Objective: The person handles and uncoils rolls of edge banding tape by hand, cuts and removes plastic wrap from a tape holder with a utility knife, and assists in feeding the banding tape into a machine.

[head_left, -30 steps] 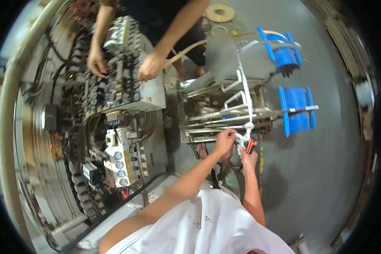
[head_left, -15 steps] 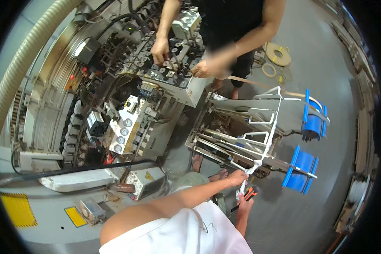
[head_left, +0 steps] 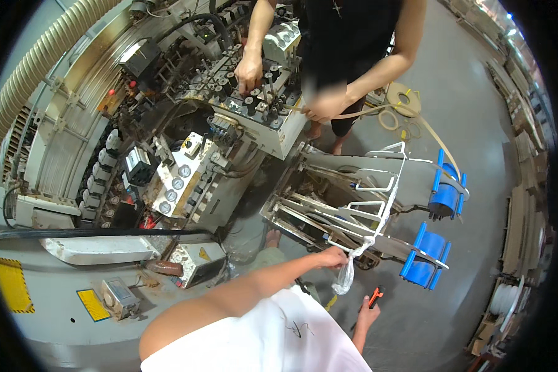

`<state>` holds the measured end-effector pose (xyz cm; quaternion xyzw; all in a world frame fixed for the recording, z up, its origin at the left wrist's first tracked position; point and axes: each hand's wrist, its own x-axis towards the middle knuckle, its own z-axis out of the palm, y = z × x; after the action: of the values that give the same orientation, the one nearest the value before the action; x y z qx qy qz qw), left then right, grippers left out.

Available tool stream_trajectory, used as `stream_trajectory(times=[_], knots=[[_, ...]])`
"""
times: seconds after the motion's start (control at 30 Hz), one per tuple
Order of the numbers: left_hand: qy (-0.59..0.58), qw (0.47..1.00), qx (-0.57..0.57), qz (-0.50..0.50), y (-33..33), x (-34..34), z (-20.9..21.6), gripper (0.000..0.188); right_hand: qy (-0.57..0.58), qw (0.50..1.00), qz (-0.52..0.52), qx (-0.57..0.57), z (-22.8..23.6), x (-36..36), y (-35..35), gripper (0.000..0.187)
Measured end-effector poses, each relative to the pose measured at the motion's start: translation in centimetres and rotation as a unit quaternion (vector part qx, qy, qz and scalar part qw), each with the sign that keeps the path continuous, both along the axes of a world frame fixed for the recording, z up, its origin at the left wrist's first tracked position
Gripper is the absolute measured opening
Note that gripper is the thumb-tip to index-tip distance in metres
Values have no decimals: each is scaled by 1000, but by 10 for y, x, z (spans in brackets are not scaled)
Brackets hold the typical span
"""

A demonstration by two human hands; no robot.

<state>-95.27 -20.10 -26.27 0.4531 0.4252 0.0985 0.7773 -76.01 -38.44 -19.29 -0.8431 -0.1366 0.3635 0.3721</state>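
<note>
My left hand [head_left: 333,256] is closed at the side of a knotted white plastic strip [head_left: 361,248], its fingertips against the plastic. The strip runs down along a white metal frame [head_left: 387,211], and its bunched, see-through tail hangs below the knot. Lower right, my right hand [head_left: 367,315] is wrapped round an orange-and-black hand tool [head_left: 376,297], pointing up and apart from the plastic. Its exact kind is unclear. Across from me, a co-worker's one hand [head_left: 249,71] rests among machine rollers; the other [head_left: 322,106] holds a tan band [head_left: 378,110].
Machine units with round dials [head_left: 178,183] line the left, near a ribbed hose [head_left: 43,56]. Two blue spools [head_left: 425,255] stick out from the frame's right side. Coils of tan band [head_left: 402,99] lie on the floor at the back. Stacked boards [head_left: 521,229] edge the right.
My right hand has moved down, away from the plastic strip, with the tool. The plastic tail now hangs loose. The co-worker's hand has drawn the tan band into a raised curve. The view has shifted slightly.
</note>
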Motion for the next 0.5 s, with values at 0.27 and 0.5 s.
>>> stream_trajectory(times=[0.27, 0.5], knots=[[-32, 996, 36, -71, 30, -103, 64, 46, -211, 937, 269, 77, 92, -73, 50, 17], [-82, 996, -19, -1, 41, -144, 127, 46, -167, 884, 433, 53, 114, -204, 161, 40]])
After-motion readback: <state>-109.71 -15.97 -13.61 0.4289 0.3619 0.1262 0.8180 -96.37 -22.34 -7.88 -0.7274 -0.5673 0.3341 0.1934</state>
